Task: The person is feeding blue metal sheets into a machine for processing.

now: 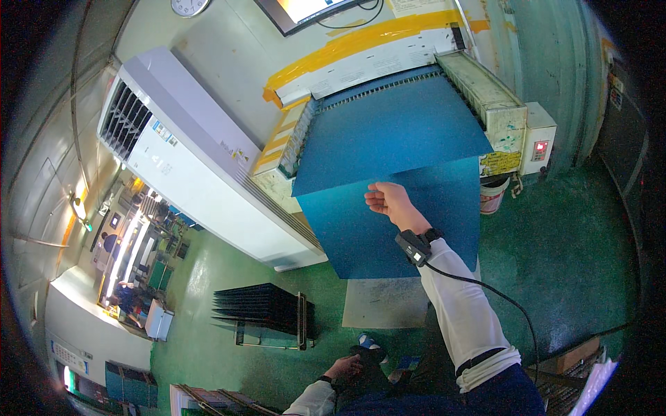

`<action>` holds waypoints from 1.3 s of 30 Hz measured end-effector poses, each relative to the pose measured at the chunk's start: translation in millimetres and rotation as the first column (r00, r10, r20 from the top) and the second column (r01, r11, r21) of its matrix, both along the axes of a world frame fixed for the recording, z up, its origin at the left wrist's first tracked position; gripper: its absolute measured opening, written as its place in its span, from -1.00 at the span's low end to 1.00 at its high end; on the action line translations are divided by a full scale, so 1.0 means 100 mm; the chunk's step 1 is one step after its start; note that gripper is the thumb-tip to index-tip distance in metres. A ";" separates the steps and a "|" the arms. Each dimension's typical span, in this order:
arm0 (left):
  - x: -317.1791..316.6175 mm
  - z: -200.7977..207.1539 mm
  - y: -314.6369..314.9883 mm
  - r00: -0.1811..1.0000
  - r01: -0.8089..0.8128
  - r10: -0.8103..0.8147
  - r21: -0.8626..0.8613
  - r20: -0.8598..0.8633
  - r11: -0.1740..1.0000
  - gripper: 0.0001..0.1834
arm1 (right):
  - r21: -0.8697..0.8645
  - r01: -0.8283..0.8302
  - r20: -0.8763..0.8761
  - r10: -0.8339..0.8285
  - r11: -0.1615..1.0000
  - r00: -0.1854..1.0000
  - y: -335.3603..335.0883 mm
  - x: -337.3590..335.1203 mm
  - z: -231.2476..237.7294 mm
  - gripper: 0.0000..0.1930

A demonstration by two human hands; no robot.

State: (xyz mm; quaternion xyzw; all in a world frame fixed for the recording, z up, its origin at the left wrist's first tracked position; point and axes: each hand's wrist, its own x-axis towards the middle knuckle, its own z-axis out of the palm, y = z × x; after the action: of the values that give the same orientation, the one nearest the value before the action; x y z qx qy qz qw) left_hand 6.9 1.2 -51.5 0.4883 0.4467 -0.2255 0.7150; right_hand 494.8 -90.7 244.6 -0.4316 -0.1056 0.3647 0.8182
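Green floor (198, 284) below, white air conditioner (208, 184) at ten, dark panels (253, 306) racked at seven. Left hand (345, 367), down at six, loosely curled, contents unclear! Right hand (390, 201) at three: fingers bent, grip uncertain, between upper blue sheet (395, 121), one o'clock, and lower blue sheet (374, 243), four.

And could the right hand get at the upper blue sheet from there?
Probably yes: the right hand is close to the front edge of the upper blue sheet, and nothing visible blocks it, though this one view leaves contact unclear.
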 end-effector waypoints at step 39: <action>-0.18 -0.37 0.15 0.998 -0.067 0.066 -0.137 -0.012 0.988 -0.59 | -0.018 0.081 0.004 -0.081 0.997 0.997 -0.08 0.02 -0.01 -0.81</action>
State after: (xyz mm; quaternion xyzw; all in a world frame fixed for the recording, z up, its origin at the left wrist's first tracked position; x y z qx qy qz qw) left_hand -10.9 16.4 -88.4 0.4220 0.4487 -0.2338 0.7523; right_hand 497.1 -99.1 243.8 -0.4436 -0.0862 0.3316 0.8282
